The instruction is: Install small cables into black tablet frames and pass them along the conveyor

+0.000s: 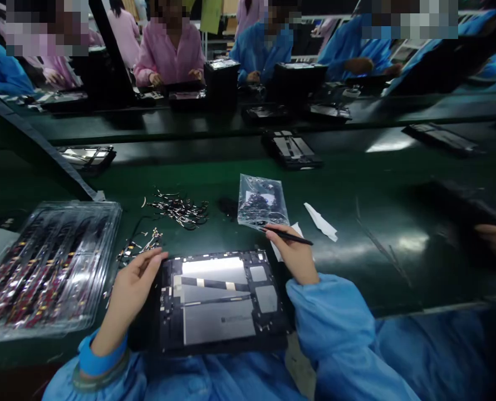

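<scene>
In front of me lies an opened tablet [218, 320], its inside facing up with silver battery panels and a dark strip across them. My left hand [133, 281] rests at its upper left corner, fingers loosely stretched and thumb close to them; I see nothing held there. Slim black tweezers [293, 238] are gripped in my right hand [294, 257], above the tablet's upper right corner. Their tips point left, at the lower edge of a clear plastic bag [263, 203] with small dark parts inside. Whether they touch the bag, I cannot tell.
Left stands a clear tray [49, 267] of flex cables. Piles of thin cables [181, 210] and small parts [151, 240] lie beyond the tablet. A white paper strip [320, 221] is on the right. Further tablets [291, 149] sit farther back; co-workers [170, 53] sit opposite.
</scene>
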